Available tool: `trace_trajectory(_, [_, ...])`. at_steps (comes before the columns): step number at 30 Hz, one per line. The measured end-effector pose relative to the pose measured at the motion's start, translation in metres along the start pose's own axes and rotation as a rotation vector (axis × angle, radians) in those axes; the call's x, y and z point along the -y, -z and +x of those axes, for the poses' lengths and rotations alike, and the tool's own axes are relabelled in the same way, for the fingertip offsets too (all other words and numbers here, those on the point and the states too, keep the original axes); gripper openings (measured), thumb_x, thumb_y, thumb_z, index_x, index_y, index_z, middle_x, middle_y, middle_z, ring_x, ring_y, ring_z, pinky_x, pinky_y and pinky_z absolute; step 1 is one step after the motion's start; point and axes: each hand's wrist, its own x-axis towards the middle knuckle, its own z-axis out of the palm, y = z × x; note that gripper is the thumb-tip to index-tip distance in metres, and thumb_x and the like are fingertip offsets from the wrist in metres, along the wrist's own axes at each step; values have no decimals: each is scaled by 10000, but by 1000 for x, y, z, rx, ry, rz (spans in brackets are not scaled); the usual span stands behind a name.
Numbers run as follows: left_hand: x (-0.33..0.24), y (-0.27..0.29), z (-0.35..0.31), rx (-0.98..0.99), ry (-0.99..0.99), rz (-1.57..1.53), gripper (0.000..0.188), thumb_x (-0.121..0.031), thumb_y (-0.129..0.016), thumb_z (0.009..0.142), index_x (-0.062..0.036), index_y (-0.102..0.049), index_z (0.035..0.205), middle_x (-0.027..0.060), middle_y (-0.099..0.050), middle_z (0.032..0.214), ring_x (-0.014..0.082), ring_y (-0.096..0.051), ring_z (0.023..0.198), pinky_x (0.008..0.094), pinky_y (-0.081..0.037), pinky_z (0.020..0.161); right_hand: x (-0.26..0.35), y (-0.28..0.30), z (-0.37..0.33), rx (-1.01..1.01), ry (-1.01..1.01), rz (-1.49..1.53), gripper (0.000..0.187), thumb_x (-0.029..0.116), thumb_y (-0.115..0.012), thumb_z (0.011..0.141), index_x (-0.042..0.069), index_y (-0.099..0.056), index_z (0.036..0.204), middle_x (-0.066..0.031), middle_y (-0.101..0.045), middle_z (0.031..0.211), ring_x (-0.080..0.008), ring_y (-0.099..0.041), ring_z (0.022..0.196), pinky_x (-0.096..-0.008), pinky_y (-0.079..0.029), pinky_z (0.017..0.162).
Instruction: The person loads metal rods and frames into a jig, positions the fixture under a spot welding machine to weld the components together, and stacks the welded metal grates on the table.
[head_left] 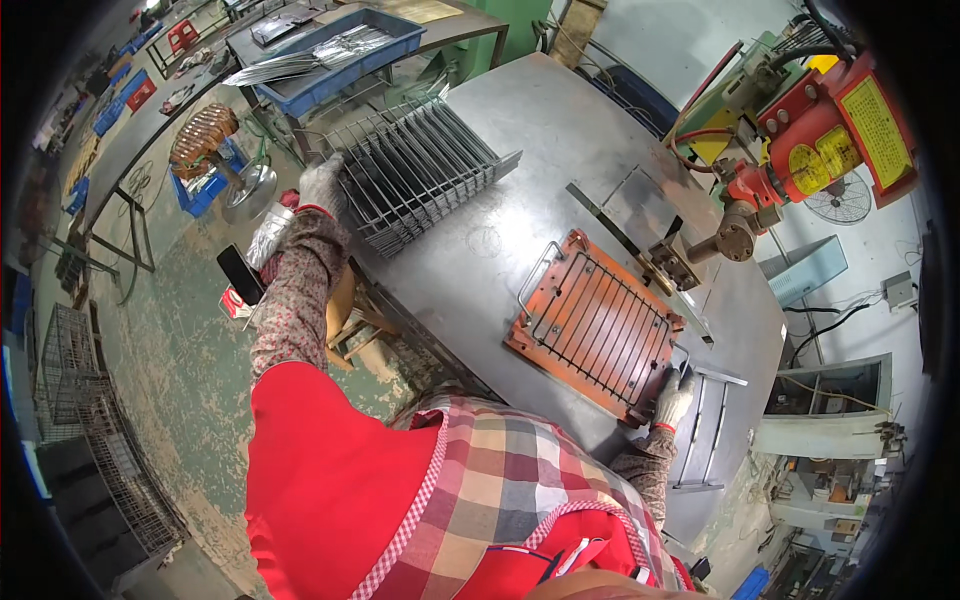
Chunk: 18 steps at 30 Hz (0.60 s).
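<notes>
My left hand (322, 187), in a pale work glove, is closed at the left end of a stack of dark metal wire racks (420, 175), its fingers on the wires. Near the bench's front edge lies an orange-brown jig plate (590, 335). On it rests one wire rack (612, 318) with parallel bars and a bent wire loop at either end. My right hand (675, 397), also gloved, is at the plate's lower right corner, its fingers closed about the wire loop there. Part of those fingers is hard to make out.
A red machine head (815, 150) with a metal arm reaches over the bench (490, 250) from the right. A metal frame (705, 425) lies right of the jig. Behind the stack stands a blue tray (345, 60) of metal parts. A wooden stool (350, 310) is below the bench edge.
</notes>
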Motion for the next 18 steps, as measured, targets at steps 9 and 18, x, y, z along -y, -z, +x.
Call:
trace_trajectory(9, [-34,-20,-31,-101,-178,1365,575,-513,-469,854,11,-611,1043,298,-594,1045,431,-557,1023,483,-422,893,7,2,-2,39,-150,156,310,104,-510,920,-35,-529,1197,-135,-626,1065,-182,-581,891,-296,-460,795])
trace_trajectory(18, [-67,-96,-106,98,-456,1213,507,-455,-536,867,-5,-545,1101,201,-640,996,325,-624,934,417,-483,818,11,-1,0,-18,-16,-78,321,135,-518,892,-27,-556,1166,-172,-637,1051,-262,-603,943,-353,-455,842])
